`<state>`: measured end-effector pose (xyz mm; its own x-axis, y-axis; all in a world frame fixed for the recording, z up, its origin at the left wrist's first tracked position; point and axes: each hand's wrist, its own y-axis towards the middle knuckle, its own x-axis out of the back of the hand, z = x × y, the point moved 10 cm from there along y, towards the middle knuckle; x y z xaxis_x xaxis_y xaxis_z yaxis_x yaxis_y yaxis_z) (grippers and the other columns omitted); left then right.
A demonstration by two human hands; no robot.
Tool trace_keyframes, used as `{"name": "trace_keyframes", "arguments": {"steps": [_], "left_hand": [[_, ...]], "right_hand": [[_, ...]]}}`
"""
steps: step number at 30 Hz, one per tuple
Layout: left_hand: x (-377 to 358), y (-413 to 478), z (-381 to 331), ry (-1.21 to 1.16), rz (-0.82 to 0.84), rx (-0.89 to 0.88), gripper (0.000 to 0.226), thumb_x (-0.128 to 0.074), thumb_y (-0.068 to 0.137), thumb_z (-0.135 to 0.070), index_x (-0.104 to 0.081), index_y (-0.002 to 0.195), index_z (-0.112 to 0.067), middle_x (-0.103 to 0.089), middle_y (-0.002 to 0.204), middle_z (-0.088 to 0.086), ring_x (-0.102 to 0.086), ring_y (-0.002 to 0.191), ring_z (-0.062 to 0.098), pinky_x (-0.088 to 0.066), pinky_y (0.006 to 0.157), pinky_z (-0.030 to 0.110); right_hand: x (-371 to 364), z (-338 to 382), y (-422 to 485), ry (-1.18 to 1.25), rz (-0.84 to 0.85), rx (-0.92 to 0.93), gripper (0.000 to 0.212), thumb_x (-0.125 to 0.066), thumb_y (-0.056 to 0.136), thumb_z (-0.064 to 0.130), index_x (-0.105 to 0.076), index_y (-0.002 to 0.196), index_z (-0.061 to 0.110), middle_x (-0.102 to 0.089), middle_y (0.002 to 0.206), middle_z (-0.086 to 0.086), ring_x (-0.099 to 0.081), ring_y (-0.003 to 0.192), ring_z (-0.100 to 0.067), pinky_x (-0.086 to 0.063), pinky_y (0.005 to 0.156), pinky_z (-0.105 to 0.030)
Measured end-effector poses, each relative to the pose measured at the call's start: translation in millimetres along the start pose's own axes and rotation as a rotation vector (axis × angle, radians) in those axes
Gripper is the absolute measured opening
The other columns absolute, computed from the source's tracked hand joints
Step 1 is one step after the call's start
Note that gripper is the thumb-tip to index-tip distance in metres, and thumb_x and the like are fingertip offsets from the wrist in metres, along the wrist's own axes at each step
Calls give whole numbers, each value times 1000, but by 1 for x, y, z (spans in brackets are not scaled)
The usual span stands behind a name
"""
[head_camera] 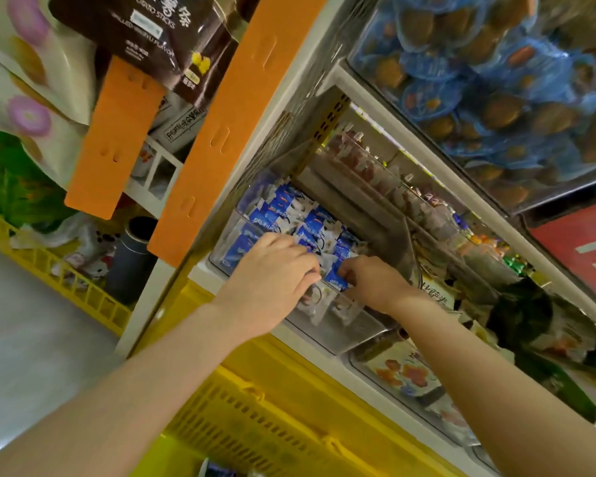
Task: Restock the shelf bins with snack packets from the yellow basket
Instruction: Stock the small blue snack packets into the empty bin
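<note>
Both my hands are in the clear bin [344,333]. My right hand [372,284] pinches a blue packet [335,281], upright in the bin's front row. My left hand [276,270] curls just beside it, grip unclear. The yellow basket [255,425] sits below the bin.

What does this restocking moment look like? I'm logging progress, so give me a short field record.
bin: clear shelf bin, partly filled
contents: blue-and-white snack packets, standing in rows
left hand: left hand in the bin, fingers curled over the packets; grip unclear
right hand: right hand pinches one blue packet near the bin's front
basket: yellow basket below the shelf
</note>
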<state>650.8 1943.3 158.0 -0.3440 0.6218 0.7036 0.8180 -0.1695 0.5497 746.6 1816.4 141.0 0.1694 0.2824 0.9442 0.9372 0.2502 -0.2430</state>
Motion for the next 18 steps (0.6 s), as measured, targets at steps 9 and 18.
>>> {"name": "trace_keyframes", "arguments": {"steps": [9, 18], "left_hand": [[0, -14, -9, 159, 116, 10, 39, -27, 99, -36, -41, 133, -22, -46, 134, -1, -32, 130, 17, -10, 115, 32], [7, -66, -23, 111, 108, 140, 43, -34, 98, -31, -35, 140, -22, -35, 144, -2, -30, 134, 14, -24, 110, 30]], "right_hand": [[21, 7, -50, 199, -193, -56, 34, -51, 95, 35, -52, 125, 19, -60, 122, -3, -60, 105, -22, -49, 88, -34], [-18, 23, -154, 321, -481, 172, 50, -38, 96, 38, -34, 142, 19, -31, 148, 5, -21, 137, -5, -12, 109, -13]]}}
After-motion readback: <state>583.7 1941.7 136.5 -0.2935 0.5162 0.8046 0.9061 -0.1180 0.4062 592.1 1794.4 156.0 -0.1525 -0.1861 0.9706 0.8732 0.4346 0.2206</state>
